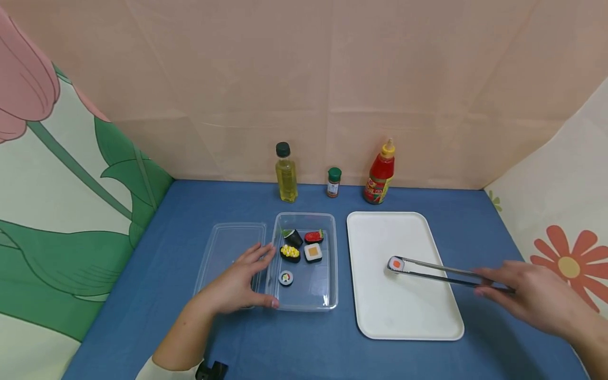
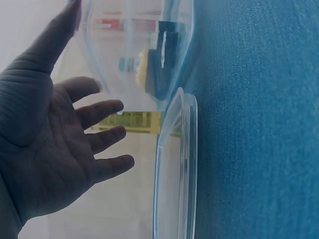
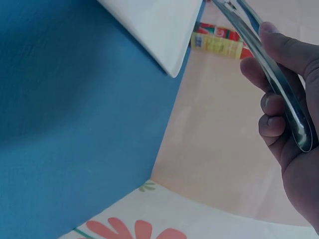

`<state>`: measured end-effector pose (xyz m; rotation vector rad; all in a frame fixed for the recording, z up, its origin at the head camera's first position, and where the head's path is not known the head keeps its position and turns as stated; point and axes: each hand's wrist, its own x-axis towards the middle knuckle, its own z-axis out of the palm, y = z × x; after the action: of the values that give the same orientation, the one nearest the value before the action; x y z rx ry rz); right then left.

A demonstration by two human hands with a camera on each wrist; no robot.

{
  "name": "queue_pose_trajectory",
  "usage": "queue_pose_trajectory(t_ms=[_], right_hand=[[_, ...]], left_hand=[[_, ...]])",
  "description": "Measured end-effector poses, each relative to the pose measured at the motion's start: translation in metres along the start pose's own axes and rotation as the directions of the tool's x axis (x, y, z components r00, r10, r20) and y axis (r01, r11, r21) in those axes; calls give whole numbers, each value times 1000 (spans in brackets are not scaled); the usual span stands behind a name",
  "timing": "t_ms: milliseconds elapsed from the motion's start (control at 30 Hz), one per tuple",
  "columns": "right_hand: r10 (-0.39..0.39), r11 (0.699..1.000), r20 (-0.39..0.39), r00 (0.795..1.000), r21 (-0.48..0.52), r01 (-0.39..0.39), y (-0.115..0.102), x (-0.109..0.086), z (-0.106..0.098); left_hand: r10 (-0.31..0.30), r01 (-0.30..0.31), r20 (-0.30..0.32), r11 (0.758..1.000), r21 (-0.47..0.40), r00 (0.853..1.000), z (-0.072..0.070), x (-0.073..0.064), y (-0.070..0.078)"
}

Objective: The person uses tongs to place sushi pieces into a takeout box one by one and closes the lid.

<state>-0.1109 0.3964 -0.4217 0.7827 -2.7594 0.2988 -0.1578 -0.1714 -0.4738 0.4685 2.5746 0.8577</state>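
My right hand (image 1: pixel 537 295) grips metal tongs (image 1: pixel 442 267), thumb on one arm and fingers curled round the other in the right wrist view. Between the tong tips, over the white tray (image 1: pixel 399 311), is a small sushi roll (image 1: pixel 396 264) with an orange centre. My left hand (image 1: pixel 242 285) spreads its fingers at the left side of a clear plastic container (image 1: pixel 311 293). Inside it lie several sushi pieces: a dark cone-shaped hand roll (image 1: pixel 293 239), a red-topped piece (image 1: pixel 314 237), a yellow-topped one (image 1: pixel 290 253), a white square one (image 1: pixel 313 252) and a round roll (image 1: pixel 286 278).
A clear lid (image 1: pixel 223 248) lies left of the container, partly under my left forearm and hand. Along the back wall stand an oil bottle (image 1: pixel 286 177), a small green-capped jar (image 1: pixel 334 183) and a red sauce bottle (image 1: pixel 380 174). Printed cloth walls flank the blue table (image 1: pixel 157 295).
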Motion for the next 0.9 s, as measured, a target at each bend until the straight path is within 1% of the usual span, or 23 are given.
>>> queue_pose_trajectory(t_ms=[167,467,733,900], right_hand=[[-28,1000,-1,1000,8,28,-4,10,0],[-53,999,45,998,13,53,-15,31,-2],[-79,996,70,994,58,75,-23,45,-6],[-127,988,53,990,90,122,-28,57,-7]], left_hand=[[-9,9,-2,1000,-2,1000,0,0,0],[-18,18,7,1000,6,1000,0,0,1],[15,-15,-1,1000,7,1000,1,-1,-1],[22,-22,-8,1000,3,1000,2,-1,-3]])
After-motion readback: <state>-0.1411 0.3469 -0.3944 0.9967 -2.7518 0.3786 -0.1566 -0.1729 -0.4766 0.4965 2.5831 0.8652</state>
